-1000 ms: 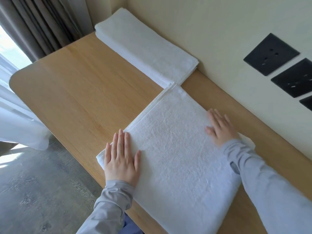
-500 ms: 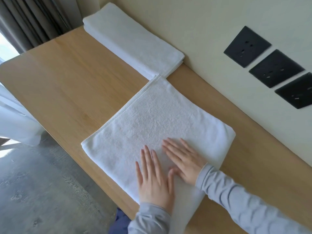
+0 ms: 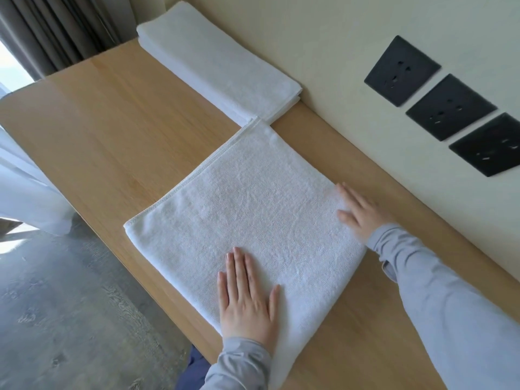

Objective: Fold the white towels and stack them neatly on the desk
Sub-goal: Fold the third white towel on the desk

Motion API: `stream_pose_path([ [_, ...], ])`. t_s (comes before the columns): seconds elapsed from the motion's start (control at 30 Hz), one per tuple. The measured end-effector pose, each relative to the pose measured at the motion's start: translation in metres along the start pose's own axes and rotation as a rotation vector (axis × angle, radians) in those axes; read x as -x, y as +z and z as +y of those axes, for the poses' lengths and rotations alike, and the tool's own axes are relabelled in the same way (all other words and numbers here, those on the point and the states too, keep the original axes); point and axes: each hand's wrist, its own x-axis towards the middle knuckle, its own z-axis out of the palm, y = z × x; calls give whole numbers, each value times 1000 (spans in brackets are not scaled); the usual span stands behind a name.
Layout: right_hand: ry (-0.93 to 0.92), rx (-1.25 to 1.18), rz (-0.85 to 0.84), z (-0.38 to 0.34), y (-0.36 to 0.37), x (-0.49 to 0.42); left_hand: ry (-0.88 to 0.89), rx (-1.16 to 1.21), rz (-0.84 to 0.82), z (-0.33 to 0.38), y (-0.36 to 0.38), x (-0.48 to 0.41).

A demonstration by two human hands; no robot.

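A folded white towel (image 3: 247,209) lies flat on the wooden desk (image 3: 112,116), one corner hanging over the desk's near edge. My left hand (image 3: 247,299) rests flat on its near part with fingers straight and together. My right hand (image 3: 360,212) lies flat on the towel's right edge, fingers straight and slightly blurred. A stack of folded white towels (image 3: 222,66) sits farther back against the wall, its near end touching the far corner of the flat towel.
Three black wall sockets (image 3: 450,106) are on the cream wall to the right. Dark curtains (image 3: 56,29) hang at the desk's far end and a sheer white curtain (image 3: 25,187) at the left. Grey floor (image 3: 70,319) lies below the desk's near edge.
Both hands were side by side near the towel's middle; now they have spread apart, the left toward the near edge, the right toward the right edge. The camera view shifted slightly.
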Motion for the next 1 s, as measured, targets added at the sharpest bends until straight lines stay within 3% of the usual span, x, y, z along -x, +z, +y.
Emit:
stream_pose_path([
  [0.07,159,-268,25,3,-4,-8,3,109,25,0,-9,-4],
  [0.17,252,-412,152,-6,-15,-25,-70,416,98,-6,-27,-12],
  [0.23,232,-540,207,-22,-24,-42,-326,549,197,-15,-42,-23],
  [0.3,243,-637,160,-39,-32,-60,-696,597,310,-28,-54,-38],
  [0.37,265,-642,114,-51,-36,-76,-1006,682,320,-42,-63,-50],
  [0.47,266,-661,68,-61,-36,-90,-1210,954,218,-56,-62,-54],
  [0.57,325,-624,-25,-65,-36,-99,-1238,1082,108,-60,-57,-47],
  [0.7,346,-536,-79,-66,-41,-100,-1171,1086,85,-62,-60,-49],
  [0.9,270,-522,119,-61,-54,-65,-878,1106,154,-56,-77,-48],
  [1.0,371,-591,110,-47,-54,-26,-671,1082,123,-51,-90,-58],
])
